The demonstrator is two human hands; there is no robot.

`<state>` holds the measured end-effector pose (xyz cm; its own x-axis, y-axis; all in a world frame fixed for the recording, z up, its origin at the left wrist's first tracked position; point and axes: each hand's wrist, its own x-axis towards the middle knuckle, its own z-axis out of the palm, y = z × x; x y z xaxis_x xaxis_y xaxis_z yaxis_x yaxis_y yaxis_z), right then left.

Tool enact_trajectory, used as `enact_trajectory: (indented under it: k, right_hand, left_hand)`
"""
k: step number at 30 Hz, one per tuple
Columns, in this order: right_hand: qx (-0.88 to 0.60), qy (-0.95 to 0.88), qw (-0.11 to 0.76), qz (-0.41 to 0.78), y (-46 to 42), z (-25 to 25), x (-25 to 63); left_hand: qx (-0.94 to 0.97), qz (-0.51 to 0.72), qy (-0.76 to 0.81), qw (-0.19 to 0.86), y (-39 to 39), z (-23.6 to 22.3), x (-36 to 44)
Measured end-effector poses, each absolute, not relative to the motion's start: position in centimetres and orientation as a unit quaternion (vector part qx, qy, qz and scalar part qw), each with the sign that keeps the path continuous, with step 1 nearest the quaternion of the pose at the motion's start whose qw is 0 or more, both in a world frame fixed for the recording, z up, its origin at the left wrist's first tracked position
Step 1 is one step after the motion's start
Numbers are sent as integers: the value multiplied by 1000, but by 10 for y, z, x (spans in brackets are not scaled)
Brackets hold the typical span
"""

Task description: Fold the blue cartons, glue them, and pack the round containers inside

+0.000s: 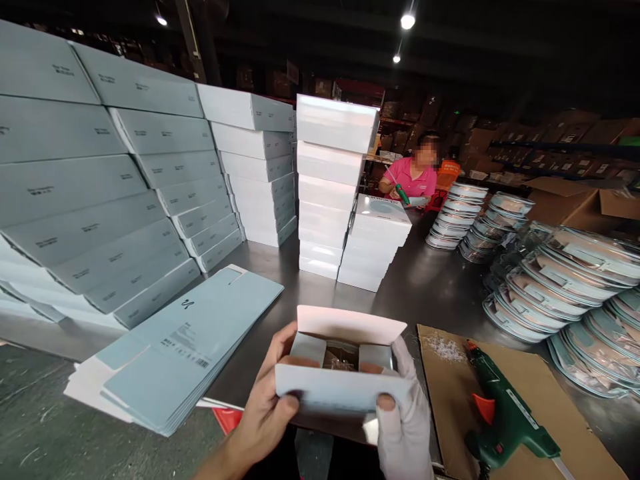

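I hold a small pale blue-and-white carton (340, 387) over the near edge of the metal table, its end open toward me with the top flap (350, 323) raised and two side flaps folded in. Something dark in clear wrap sits inside. My bare left hand (265, 407) grips the carton's left side, thumb on the front panel. My right hand (405, 420), in a white glove with a bare fingertip showing, grips its right side.
A pile of flat unfolded cartons (175, 353) lies at my left. Stacks of closed boxes (330, 187) fill the table's left and middle. A green glue gun (500, 413) lies on cardboard at my right, beside stacked wrapped round items (575, 280). A person in pink (413, 177) works at the far end.
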<state>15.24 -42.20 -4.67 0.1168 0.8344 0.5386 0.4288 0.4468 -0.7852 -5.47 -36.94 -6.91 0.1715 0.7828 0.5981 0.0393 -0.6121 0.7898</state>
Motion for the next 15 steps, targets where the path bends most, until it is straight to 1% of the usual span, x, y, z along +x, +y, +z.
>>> enact_trajectory:
  k: [4, 6, 7, 8, 9, 10, 11, 12, 13, 14, 15]
  right_hand:
    - [-552, -520, 608, 233, -418, -48, 136]
    - [-553, -522, 599, 252, -420, -44, 146]
    - [-561, -539, 578, 246, -423, -40, 159]
    - [-588, -550, 553, 215, -428, -37, 178]
    - [-631, -554, 515, 171, -435, -34, 202]
    - [-690, -531, 481, 100, -443, -31, 229]
    - [-770, -478, 421, 13, -452, -29, 257]
    - [-846, -421, 327, -18, -461, -28, 285]
    - [-898, -371, 236, 0, -469, -28, 311]
    - [-923, -343, 175, 21, -476, -28, 332]
    - [-934, -327, 138, 49, -482, -30, 348]
  left_hand:
    - [623, 605, 375, 325, -376, -63, -47]
    - [633, 558, 408, 348, -374, -57, -51]
    - [654, 516, 419, 360, -371, -52, -56]
    - [682, 471, 421, 368, -367, -48, -62]
    - [710, 432, 415, 371, -363, -43, -68]
    - [735, 402, 403, 368, -358, -39, -74]
    - [754, 381, 391, 364, -353, -36, -80]
    - [769, 365, 381, 362, -349, -33, -84]
    - [778, 353, 371, 363, -346, -30, -87]
    - [784, 346, 363, 366, -343, -29, -89]
    - [786, 343, 356, 371, -341, -27, -90]
